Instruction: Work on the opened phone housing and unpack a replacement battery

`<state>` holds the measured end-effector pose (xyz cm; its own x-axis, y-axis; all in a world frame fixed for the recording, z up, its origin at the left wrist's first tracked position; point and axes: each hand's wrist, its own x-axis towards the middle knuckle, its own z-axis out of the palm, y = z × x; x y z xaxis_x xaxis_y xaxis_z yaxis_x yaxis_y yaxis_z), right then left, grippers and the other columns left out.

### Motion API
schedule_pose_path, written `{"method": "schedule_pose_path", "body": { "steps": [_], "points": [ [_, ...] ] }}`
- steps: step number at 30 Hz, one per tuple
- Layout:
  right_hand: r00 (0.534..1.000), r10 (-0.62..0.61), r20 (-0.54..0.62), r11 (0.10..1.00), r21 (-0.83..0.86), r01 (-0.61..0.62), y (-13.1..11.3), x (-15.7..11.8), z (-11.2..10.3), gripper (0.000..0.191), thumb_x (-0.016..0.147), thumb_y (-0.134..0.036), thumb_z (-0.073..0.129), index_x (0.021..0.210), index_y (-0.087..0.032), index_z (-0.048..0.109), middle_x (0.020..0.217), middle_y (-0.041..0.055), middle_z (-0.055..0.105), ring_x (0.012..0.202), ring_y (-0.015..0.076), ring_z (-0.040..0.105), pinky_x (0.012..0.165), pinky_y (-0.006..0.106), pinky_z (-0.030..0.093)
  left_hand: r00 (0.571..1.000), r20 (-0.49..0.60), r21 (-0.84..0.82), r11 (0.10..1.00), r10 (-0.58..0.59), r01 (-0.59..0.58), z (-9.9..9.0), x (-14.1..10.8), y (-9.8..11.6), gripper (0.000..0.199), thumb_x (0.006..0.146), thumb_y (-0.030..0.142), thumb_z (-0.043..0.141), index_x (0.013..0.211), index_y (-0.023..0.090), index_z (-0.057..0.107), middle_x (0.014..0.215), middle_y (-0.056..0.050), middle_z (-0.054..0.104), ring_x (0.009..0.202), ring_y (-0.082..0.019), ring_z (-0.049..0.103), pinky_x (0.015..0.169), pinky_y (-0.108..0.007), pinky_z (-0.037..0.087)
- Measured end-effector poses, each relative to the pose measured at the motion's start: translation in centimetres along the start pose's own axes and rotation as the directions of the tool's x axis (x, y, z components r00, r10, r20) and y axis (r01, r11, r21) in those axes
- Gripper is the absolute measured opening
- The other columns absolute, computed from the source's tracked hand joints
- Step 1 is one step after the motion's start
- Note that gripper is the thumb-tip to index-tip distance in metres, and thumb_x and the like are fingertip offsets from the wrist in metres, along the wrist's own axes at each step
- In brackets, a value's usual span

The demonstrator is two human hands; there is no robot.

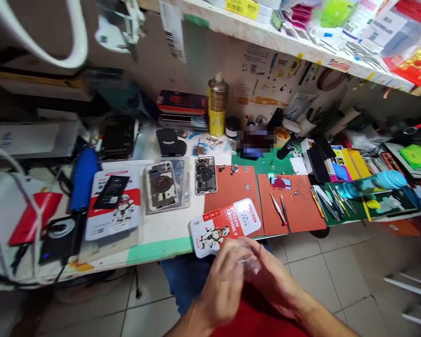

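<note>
Both hands meet in front of the body, just off the table's front edge. My left hand (226, 281) has its fingers curled round one side of a crumpled piece of clear plastic film (250, 263). From the other side my right hand (275, 276) closes on the same film; some of its fingers are hidden. Just beyond the fingers lies a white and red screen assembly package (215, 231) with a panda print, partly over the table's edge. Farther back, an opened phone (206, 175) rests beside an orange mat (231, 187).
Another opened phone (160, 185) and a panda card (108, 210) with a black battery lie left. Tweezers (283, 208) are on the right mat (294, 201). A spray can (217, 105) stands behind; a blue bottle (372, 184) lies right. A loaded shelf (266, 28) overhangs.
</note>
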<state>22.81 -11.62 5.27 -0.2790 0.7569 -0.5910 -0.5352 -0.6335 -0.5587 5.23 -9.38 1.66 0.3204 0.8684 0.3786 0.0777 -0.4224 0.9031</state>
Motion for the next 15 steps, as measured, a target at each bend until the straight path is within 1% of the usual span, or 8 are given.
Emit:
{"method": "schedule_pose_path", "body": {
  "steps": [2, 4, 7, 8, 10, 12, 13, 15],
  "points": [
    [0.996, -0.077, 0.05, 0.994, 0.087, 0.073, 0.3, -1.0, 0.1, 0.066, 0.089, -0.066, 0.082, 0.143, -0.03, 0.066, 0.135, 0.0076, 0.073, 0.118, 0.0222, 0.071, 0.109, 0.038, 0.052, 0.975, 0.037, 0.175, 0.96, 0.218, -0.221, 2.9, 0.5, -0.8, 0.053, 0.104, 0.009, 0.048, 0.156, 0.022, 0.051, 0.124, -0.012, 0.073, 0.12, -0.026, 0.068, 0.107, -0.044, 0.056],
    [0.992, -0.118, -0.039, 0.989, 0.081, 0.121, 0.5, -1.6, -0.8, 0.067, 0.084, -0.057, 0.091, 0.141, -0.031, 0.067, 0.124, 0.0049, 0.075, 0.11, 0.0197, 0.072, 0.103, 0.033, 0.054, 0.934, 0.053, 0.342, 0.872, 0.353, -0.349, 5.3, 0.2, -1.2, 0.081, 0.097, -0.003, 0.054, 0.17, 0.023, 0.03, 0.129, -0.012, 0.075, 0.137, -0.03, 0.063, 0.119, -0.056, 0.049],
    [0.965, -0.071, -0.253, 0.997, 0.006, 0.075, 0.9, -2.5, -4.7, 0.065, 0.069, -0.049, 0.102, 0.123, -0.026, 0.074, 0.097, 0.002, 0.075, 0.081, 0.0168, 0.07, 0.079, 0.029, 0.057, 0.937, 0.216, 0.391, 0.855, 0.276, -0.342, 6.3, -0.6, -0.7, 0.098, 0.094, -0.002, 0.061, 0.175, 0.025, 0.011, 0.15, -0.017, 0.067, 0.155, -0.037, 0.049, 0.122, -0.065, 0.047],
    [0.948, -0.026, -0.316, 1.0, -0.008, 0.025, 1.0, -2.9, -6.6, 0.057, 0.068, -0.046, 0.103, 0.112, -0.022, 0.076, 0.09, 0.0022, 0.074, 0.073, 0.0158, 0.068, 0.07, 0.028, 0.056, 0.922, 0.297, 0.367, 0.862, 0.247, -0.349, 5.8, -0.6, -0.4, 0.099, 0.095, 0.002, 0.063, 0.175, 0.024, 0.01, 0.158, -0.02, 0.06, 0.156, -0.038, 0.048, 0.12, -0.062, 0.05],
    [0.897, 0.05, -0.439, 0.998, -0.009, -0.06, 0.8, -3.6, -10.8, 0.039, 0.081, -0.042, 0.095, 0.101, -0.016, 0.075, 0.088, 0.0043, 0.074, 0.067, 0.015, 0.066, 0.061, 0.027, 0.055, 0.884, 0.361, 0.339, 0.841, 0.296, -0.421, 3.8, -0.3, 0.0, 0.096, 0.093, 0.004, 0.065, 0.175, 0.023, 0.017, 0.163, -0.022, 0.055, 0.153, -0.035, 0.053, 0.117, -0.05, 0.056],
    [0.804, 0.07, -0.591, 0.996, -0.007, -0.091, -0.4, -4.0, -15.3, 0.029, 0.105, -0.042, 0.071, 0.121, -0.018, 0.071, 0.115, 0.0068, 0.074, 0.091, 0.0179, 0.072, 0.079, 0.034, 0.064, 0.869, 0.356, 0.414, 0.776, 0.343, -0.476, 1.1, 0.7, -0.2, 0.082, 0.094, 0.004, 0.066, 0.17, 0.018, 0.038, 0.156, -0.017, 0.064, 0.149, -0.029, 0.058, 0.126, -0.041, 0.047],
    [0.746, 0.062, -0.664, 0.996, -0.009, -0.091, -1.5, -4.0, -17.6, 0.035, 0.106, -0.041, 0.07, 0.132, -0.018, 0.067, 0.129, 0.0093, 0.071, 0.106, 0.0226, 0.073, 0.09, 0.042, 0.065, 0.877, 0.345, 0.481, 0.74, 0.333, -0.47, -0.2, 1.3, -0.5, 0.078, 0.095, 0.007, 0.068, 0.168, 0.014, 0.041, 0.154, -0.016, 0.066, 0.151, -0.03, 0.055, 0.132, -0.041, 0.039],
    [0.61, 0.018, -0.792, 0.996, -0.037, -0.078, -4.4, -3.5, -21.9, 0.041, 0.104, -0.041, 0.072, 0.137, -0.018, 0.065, 0.138, 0.0107, 0.067, 0.117, 0.0273, 0.071, 0.098, 0.048, 0.063, 0.891, 0.375, 0.592, 0.673, 0.257, -0.443, -2.6, 2.5, -1.6, 0.076, 0.098, 0.017, 0.07, 0.169, 0.012, 0.04, 0.161, -0.019, 0.059, 0.158, -0.036, 0.045, 0.136, -0.05, 0.029]
  ]
}}
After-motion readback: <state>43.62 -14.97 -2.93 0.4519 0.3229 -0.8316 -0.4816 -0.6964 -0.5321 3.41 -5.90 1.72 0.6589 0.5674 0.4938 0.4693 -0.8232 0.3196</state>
